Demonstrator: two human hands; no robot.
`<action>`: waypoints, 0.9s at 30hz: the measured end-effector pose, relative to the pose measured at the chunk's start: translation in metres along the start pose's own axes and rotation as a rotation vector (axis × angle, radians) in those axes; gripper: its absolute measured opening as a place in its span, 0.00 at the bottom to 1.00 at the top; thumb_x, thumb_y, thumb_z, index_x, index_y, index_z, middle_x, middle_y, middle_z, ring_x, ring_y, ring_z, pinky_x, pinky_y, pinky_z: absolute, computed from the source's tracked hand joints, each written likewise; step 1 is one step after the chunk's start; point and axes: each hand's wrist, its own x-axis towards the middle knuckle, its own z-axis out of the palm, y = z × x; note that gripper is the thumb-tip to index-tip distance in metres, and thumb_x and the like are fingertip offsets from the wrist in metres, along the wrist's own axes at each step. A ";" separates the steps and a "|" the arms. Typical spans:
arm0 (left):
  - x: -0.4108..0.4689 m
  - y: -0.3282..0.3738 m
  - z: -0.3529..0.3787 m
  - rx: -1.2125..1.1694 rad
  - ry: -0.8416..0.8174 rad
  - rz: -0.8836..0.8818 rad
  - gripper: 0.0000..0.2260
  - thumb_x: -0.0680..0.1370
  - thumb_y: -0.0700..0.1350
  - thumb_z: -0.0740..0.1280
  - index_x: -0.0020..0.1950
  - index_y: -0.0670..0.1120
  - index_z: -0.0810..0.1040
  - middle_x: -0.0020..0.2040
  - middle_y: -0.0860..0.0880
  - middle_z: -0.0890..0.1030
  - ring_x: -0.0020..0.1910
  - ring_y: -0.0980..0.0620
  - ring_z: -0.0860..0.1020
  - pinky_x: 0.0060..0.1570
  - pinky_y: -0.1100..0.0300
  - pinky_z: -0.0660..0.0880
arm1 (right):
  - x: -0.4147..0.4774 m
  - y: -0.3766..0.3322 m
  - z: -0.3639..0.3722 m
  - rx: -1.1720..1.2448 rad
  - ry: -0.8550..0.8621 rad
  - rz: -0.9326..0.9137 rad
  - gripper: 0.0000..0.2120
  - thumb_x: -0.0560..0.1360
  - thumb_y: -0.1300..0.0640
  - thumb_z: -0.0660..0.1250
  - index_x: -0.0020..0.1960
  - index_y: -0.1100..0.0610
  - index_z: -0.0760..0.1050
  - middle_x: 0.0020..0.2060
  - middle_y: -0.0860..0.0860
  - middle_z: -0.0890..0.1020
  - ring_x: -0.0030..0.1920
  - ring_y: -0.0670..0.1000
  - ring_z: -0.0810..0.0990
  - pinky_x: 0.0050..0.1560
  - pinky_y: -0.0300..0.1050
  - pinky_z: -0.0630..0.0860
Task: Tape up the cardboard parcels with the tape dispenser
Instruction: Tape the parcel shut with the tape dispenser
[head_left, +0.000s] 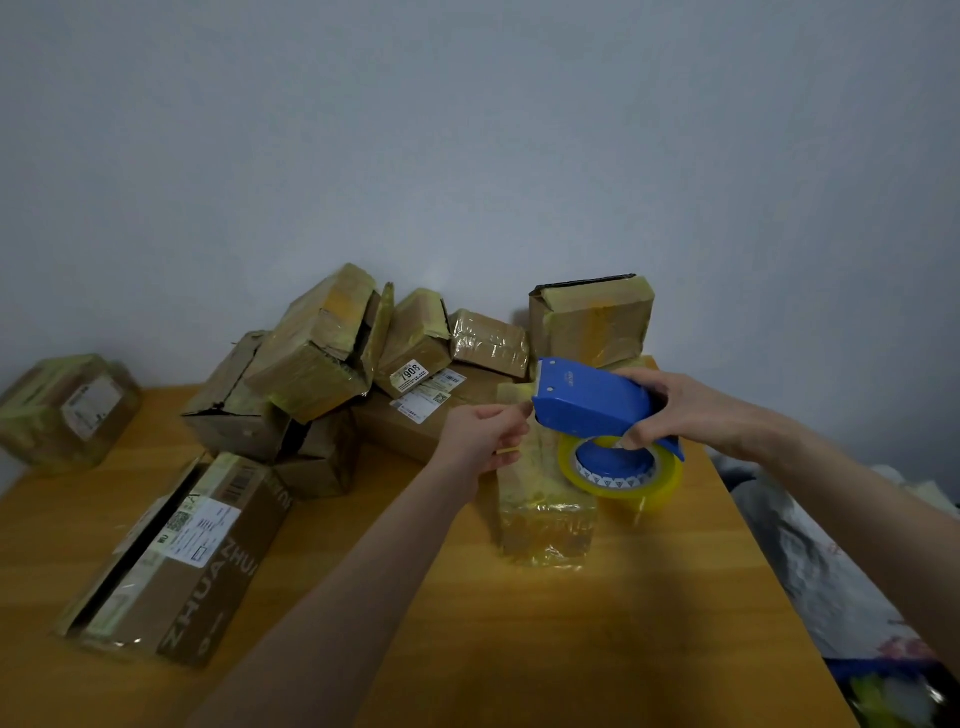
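Right hand (670, 410) has its fingers wrapped round the blue tape dispenser (587, 400), thumb down by the hub, holding it up off the table. The yellowish tape roll (623, 470) hangs beneath it. Left hand (483, 436) is right at the dispenser's front edge, fingers curled and thumb meeting forefinger. Whether tape sits in that pinch, I cannot tell.

Directly under both hands lies the tape-wrapped parcel (545, 514), flat on the wooden table (571, 649), its far end beneath the dispenser.

Behind, a heap of taped parcels (322, 353) leans against the wall, one box labelled 7908 (415, 348) among them, and an upright parcel (592, 322) just behind the dispenser. Near left, a long ZHUAN-lettered box (182, 556); far left, a blurred lone parcel (67, 405). Plastic bags (831, 561) crowd the table's right side.
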 end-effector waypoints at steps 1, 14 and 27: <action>0.001 0.001 0.000 0.014 0.010 -0.005 0.05 0.73 0.45 0.72 0.46 0.45 0.81 0.39 0.49 0.81 0.39 0.55 0.79 0.36 0.63 0.78 | 0.001 0.000 -0.001 -0.014 -0.003 -0.007 0.30 0.59 0.55 0.75 0.59 0.43 0.74 0.54 0.47 0.79 0.50 0.44 0.81 0.42 0.36 0.78; 0.013 -0.007 0.003 0.656 0.157 0.278 0.11 0.80 0.47 0.63 0.38 0.56 0.74 0.40 0.55 0.78 0.43 0.55 0.78 0.43 0.55 0.80 | 0.003 -0.010 0.005 -0.364 0.022 -0.138 0.35 0.59 0.38 0.76 0.62 0.34 0.65 0.56 0.37 0.74 0.56 0.43 0.76 0.50 0.36 0.76; -0.021 -0.033 -0.002 0.307 0.103 0.114 0.06 0.79 0.42 0.64 0.45 0.46 0.79 0.38 0.49 0.81 0.38 0.55 0.80 0.32 0.65 0.77 | -0.022 0.004 0.010 -0.411 -0.059 -0.096 0.31 0.60 0.44 0.72 0.62 0.44 0.70 0.52 0.42 0.77 0.51 0.44 0.78 0.50 0.39 0.78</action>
